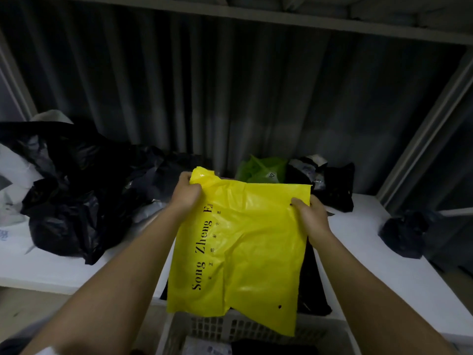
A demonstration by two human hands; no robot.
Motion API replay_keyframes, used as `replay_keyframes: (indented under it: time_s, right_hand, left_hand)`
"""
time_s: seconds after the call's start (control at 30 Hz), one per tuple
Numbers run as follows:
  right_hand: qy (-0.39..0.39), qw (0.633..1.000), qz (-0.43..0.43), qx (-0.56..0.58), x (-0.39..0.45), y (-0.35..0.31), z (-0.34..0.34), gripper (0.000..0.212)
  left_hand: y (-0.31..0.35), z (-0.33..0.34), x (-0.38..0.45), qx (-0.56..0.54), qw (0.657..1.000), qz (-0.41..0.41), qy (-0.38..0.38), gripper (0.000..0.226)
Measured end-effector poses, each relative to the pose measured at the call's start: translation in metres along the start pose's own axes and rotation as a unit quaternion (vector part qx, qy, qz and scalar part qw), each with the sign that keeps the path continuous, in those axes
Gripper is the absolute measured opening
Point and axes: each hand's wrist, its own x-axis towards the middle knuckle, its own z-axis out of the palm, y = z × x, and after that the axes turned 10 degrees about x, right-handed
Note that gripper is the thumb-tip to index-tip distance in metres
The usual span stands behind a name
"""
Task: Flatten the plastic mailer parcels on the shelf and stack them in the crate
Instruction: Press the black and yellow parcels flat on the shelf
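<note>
Left hand gripping the crumpled top-left corner of a yellow plastic mailer, right hand pinching its right edge, thumb on top. Held up and spread between both hands above the white shelf, lower edge hanging over the rim of a white slotted crate. Printed down the left side in black: "Song Zheng". Beneath it, a flat black parcel. Heaped at left, crumpled black mailers; behind, a green mailer and more black bags; far right, one small dark bundle.
</note>
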Motion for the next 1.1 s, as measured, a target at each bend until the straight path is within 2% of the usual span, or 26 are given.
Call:
replay_keyframes:
  time_s: [0.07,0.13,0.23,0.37,0.43,0.5,0.57,0.67,0.73,0.83,0.9,0.97,1.1]
  right_hand:
    - [0.022,0.998,-0.052,-0.001,0.007,-0.001,0.008,0.023]
    - [0.044,0.996,-0.083,-0.007,0.012,-0.001,0.011,0.031]
    - [0.073,0.994,-0.079,-0.014,0.026,0.006,0.009,0.038]
    - [0.088,0.994,-0.048,-0.040,0.038,0.017,0.009,0.035]
    - [0.086,0.994,-0.039,-0.057,0.044,0.020,0.012,0.034]
    - [0.055,0.994,-0.038,-0.090,0.049,0.021,0.015,0.032]
    - [0.028,0.988,-0.051,-0.142,0.048,0.022,0.019,0.038]
    - [0.023,0.955,-0.120,-0.270,0.027,0.029,0.032,0.049]
    - [-0.058,0.920,-0.149,-0.357,0.006,0.037,0.045,0.051]
    - [-0.203,0.837,-0.103,-0.497,-0.022,0.050,0.062,0.057]
    - [-0.258,0.790,-0.070,-0.551,-0.031,0.060,0.070,0.062]
    - [-0.273,0.768,-0.057,-0.576,-0.036,0.070,0.074,0.065]
    - [-0.251,0.765,-0.071,-0.589,-0.039,0.092,0.066,0.065]
  left_hand:
    - [0.005,0.008,0.008,-0.002,1.000,0.012,-0.009,0.028]
    - [0.006,0.013,0.014,0.012,0.999,0.038,0.025,0.028]
    - [0.002,0.016,0.029,0.038,0.991,0.069,0.105,0.022]
    - [-0.005,0.028,0.041,0.027,0.991,0.025,0.126,0.021]
    - [-0.006,0.035,0.038,0.052,0.990,-0.039,0.121,0.027]
    - [-0.007,0.042,0.029,0.140,0.983,-0.093,0.075,0.046]
    - [-0.011,0.049,0.016,0.212,0.974,-0.068,0.037,0.057]
    - [-0.030,0.063,-0.007,0.295,0.955,-0.001,-0.031,0.058]
    - [-0.046,0.071,-0.019,0.337,0.936,0.021,-0.098,0.057]
    - [-0.063,0.079,-0.035,0.380,0.909,0.026,-0.173,0.057]
    - [-0.070,0.083,-0.043,0.406,0.893,0.023,-0.192,0.055]
    - [-0.077,0.084,-0.049,0.430,0.881,0.022,-0.199,0.053]
    - [-0.092,0.085,-0.055,0.448,0.869,0.028,-0.209,0.057]
